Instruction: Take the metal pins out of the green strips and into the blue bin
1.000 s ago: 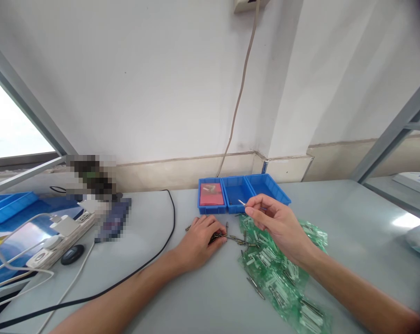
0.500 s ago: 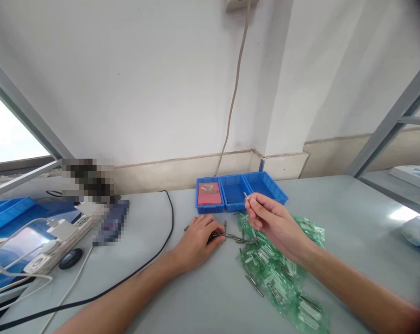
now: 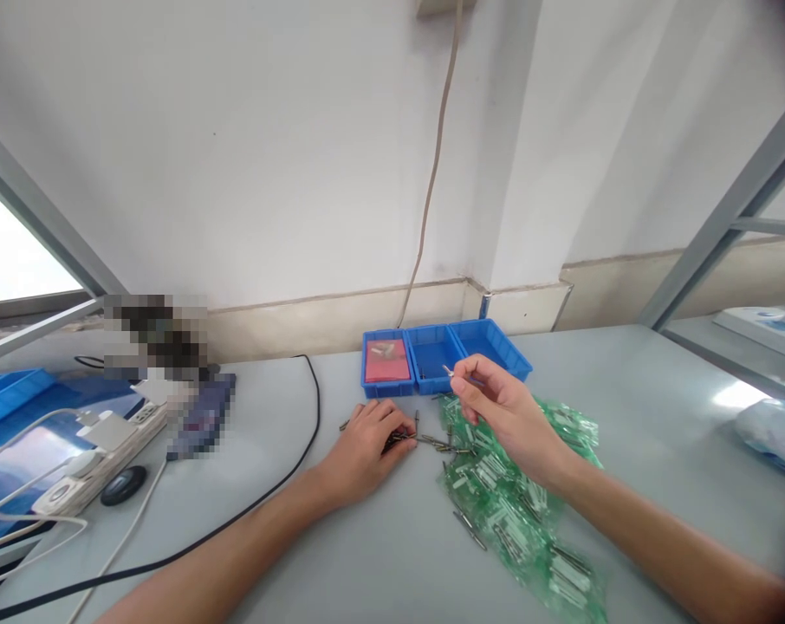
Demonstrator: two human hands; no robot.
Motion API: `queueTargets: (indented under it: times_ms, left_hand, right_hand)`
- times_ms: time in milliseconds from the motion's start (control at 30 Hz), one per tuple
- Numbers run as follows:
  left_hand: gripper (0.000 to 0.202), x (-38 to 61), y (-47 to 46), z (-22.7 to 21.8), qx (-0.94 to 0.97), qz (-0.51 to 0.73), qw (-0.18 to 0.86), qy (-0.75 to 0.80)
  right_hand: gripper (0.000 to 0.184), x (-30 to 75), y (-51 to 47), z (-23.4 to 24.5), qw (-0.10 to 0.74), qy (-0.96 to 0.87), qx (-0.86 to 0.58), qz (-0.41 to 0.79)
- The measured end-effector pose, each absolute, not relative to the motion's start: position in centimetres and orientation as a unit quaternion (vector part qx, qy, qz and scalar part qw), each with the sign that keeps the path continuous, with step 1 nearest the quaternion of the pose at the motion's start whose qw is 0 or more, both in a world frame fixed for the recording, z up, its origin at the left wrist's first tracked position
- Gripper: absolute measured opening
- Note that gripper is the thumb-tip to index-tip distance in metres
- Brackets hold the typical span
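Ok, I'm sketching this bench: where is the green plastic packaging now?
In the head view, the green plastic packaging lies right of centre on the table, nearer the camera than the blue trays; the right hand hides part of it.

There's 1 cam, worn on the person's head. It looks fwd & down from the near side of a grey table (image 3: 366,555). It faces the wall (image 3: 301,173) almost straight on, so the wall fills most of the top half & the table fills most of the bottom. L hand (image 3: 374,446) and R hand (image 3: 502,412) are nr the mid, a bit low, close enough to see each finger. The view is v. wide: it takes in a power strip (image 3: 61,496) at the L edge & a metal bar (image 3: 734,212) at the R.
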State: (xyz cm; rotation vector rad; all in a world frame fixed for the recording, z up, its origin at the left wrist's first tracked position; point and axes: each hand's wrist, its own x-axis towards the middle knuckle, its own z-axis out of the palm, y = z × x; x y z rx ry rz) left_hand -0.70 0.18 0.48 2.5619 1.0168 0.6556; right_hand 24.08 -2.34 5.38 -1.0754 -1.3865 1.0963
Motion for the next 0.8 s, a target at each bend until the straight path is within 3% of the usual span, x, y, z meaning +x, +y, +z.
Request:
queueTargets:
  times_ms: [233,800]
  left_hand:
    - [0.005,-0.7,0.26,0.27,0.894,0.227,0.152,0.354]
    - [0.003,-0.76,0.21,0.38,0.893,0.227,0.153,0.357]
  right_hand:
    - [0.028,24.06,-2.1,5.17,0.536,-0.593,-0.476,0.366]
    - [0.025,24.1,-2.2,5.24,0.54,-0.57,-0.483,0.388]
